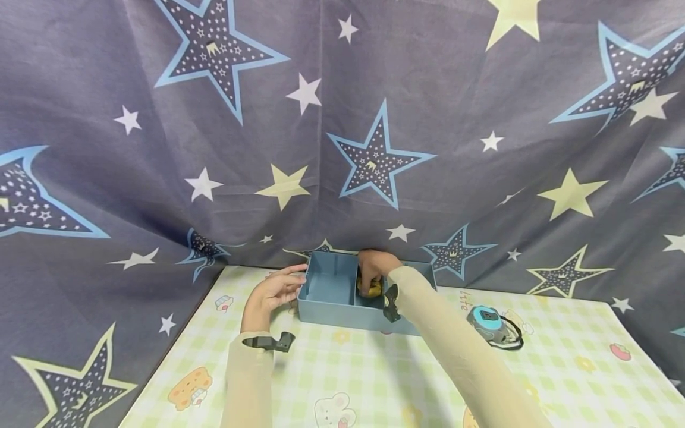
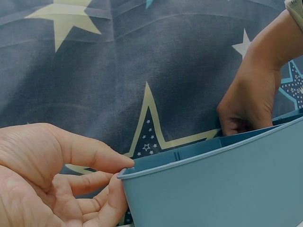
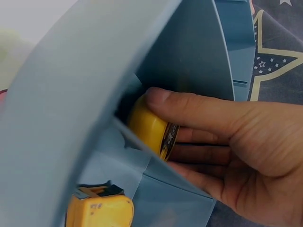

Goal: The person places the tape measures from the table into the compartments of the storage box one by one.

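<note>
A blue divided box [image 1: 342,316] stands against the curtain. My right hand [image 1: 374,267] reaches down into its middle compartment and holds a yellow tape measure [image 3: 149,127], thumb on one side and fingers on the other. In the right wrist view, a second yellow tape measure [image 3: 102,210] lies in the neighbouring compartment, beyond the divider. My left hand [image 1: 275,291] is at the box's left end. Its fingertips [image 2: 125,163] touch the corner of the rim and the outer wall in the left wrist view. The left compartment [image 1: 329,288] holds nothing visible.
To the right of the box, a rounded grey-and-turquoise object [image 1: 487,319] with a black strap lies on the table. A green checked cloth [image 1: 332,362] with cartoon prints covers the table. Directly behind the box hangs a dark star-patterned curtain [image 1: 342,232].
</note>
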The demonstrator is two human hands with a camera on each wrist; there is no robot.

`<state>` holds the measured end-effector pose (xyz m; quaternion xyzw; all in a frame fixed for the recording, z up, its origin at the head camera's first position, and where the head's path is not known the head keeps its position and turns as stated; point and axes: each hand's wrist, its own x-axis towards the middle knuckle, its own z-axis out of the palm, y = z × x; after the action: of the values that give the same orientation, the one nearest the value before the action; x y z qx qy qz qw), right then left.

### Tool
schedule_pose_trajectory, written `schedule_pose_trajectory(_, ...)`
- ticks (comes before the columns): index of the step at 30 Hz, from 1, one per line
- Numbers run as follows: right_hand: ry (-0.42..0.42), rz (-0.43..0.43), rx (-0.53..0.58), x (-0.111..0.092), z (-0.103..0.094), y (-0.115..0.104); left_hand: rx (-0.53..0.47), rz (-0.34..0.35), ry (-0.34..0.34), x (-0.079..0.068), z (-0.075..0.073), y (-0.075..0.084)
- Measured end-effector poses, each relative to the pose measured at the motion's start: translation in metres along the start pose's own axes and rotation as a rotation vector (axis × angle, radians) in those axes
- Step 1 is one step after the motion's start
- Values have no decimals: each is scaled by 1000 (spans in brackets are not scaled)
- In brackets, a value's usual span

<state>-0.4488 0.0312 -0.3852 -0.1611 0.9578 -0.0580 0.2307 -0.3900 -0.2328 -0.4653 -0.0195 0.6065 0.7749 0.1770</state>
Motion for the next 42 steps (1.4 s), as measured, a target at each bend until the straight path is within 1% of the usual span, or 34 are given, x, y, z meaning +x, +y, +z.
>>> schedule_pose_trajectory(9,-13,8,-1,0,1,1,-5,4,-9,0,-1,0)
schedule_pose_trajectory(13,-9,4,-23,0,2,1,-9,9,-18,0,-1,0)
schedule_pose_trajectory(21,-13,-4,-64,1,5,0,-9,9,-12,-1,-1,0)
schedule_pose_trajectory(24,-16,-2,-62,3,6,1,-8,10,-13,-1,-1,0)
schedule_pose_trajectory(29,-19,-7,-87,4,4,1,-7,7,-18,-1,-1,0)
schedule_pose_trajectory(34,-7,0,-105,0,0,-1,-8,3,-29,-2,-1,1)
schedule_pose_trajectory(39,-43,2,-77,-4,-6,-3,-8,7,-38,-2,-1,0)
schedule_pose_trajectory(42,-78,-20,-59,-6,-9,-5,-6,5,-41,-2,-2,-1)
